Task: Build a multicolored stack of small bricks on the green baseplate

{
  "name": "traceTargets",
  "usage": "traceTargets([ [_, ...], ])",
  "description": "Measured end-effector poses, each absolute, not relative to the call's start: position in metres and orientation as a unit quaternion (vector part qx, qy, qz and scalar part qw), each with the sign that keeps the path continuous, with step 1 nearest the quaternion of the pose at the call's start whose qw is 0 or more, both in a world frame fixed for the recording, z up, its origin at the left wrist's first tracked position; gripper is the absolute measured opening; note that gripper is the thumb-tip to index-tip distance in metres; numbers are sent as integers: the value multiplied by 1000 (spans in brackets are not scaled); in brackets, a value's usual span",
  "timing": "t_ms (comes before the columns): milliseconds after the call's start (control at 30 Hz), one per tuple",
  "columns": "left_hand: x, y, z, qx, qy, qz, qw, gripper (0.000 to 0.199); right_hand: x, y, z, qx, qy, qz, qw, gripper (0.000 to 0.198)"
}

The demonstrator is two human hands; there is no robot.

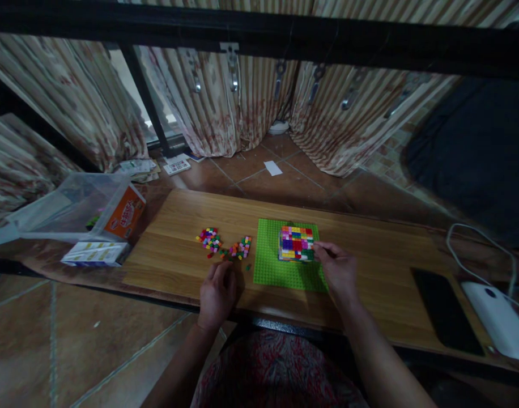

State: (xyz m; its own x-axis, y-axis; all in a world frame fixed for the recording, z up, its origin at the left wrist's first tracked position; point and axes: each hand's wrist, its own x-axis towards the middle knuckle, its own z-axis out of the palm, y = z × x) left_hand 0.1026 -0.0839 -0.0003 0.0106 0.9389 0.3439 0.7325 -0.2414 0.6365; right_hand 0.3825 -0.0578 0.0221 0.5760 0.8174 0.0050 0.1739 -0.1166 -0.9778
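Note:
A green baseplate point(268, 269) lies on the wooden board, carrying a block of multicoloured toy bricks point(297, 245) stacked several layers high. At the block's right side is my right hand point(338, 271), thumb and fingers pinched together against its edge; whatever they may hold is too small to make out. My left hand point(219, 290) rests on the board left of the baseplate, fingers curled down just below the loose bricks. Its fingertips are partly hidden, so anything in them does not show. Loose bricks lie in two small heaps, one pile point(210, 240) further left and another pile point(241, 248) nearer the baseplate.
On the left stand a clear plastic bin point(72, 226) with an orange label and a white box point(96, 253). A black phone-like slab point(446, 311) and a white device point(500, 320) with a cable lie at right. A dark rail point(259, 34) crosses above, before curtains.

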Motion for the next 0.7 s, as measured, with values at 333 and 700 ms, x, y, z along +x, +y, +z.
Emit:
traceTargets([
  [333, 104, -85, 2, 694, 598, 371, 151, 19, 371, -71, 34, -706, -433, 153, 539, 32],
  [700, 104, -87, 1, 687, 597, 379, 167, 20, 264, -81, 36, -595, -699, 217, 332, 15],
])
